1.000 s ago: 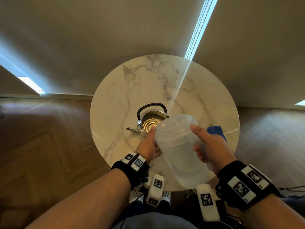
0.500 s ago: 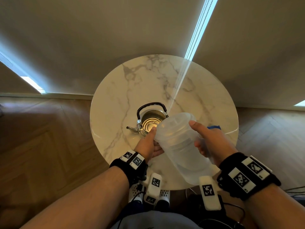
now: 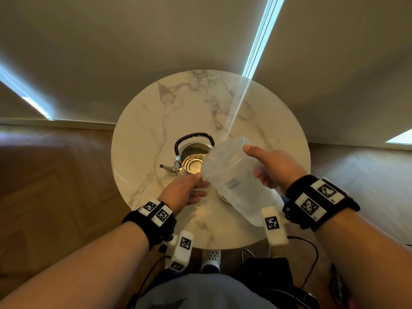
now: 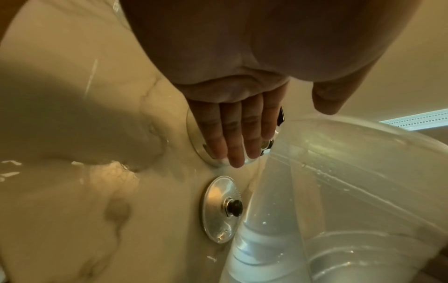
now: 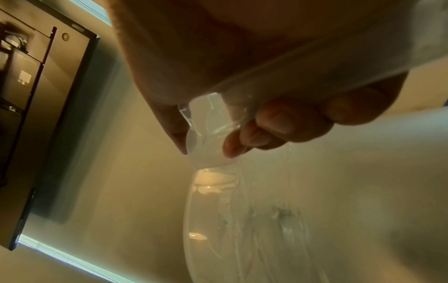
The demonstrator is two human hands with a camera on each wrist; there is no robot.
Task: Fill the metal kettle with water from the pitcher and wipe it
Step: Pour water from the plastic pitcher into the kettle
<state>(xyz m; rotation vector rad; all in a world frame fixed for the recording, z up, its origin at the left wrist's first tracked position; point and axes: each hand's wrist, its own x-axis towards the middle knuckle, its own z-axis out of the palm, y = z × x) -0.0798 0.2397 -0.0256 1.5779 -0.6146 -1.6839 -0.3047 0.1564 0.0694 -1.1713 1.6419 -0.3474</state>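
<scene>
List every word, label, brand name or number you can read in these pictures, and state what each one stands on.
No readable words or numbers.
Wristbands: black-and-white square code tags only, no letters.
Pitcher, kettle, lid: no marking visible.
Dark cabinet: a pale sticker, too blurred to read.

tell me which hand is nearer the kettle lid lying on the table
Left. The left hand hovers with straight fingers beside the kettle, just beyond the kettle lid. The right hand grips the pitcher handle, on the pitcher's far side from the lid.
</scene>
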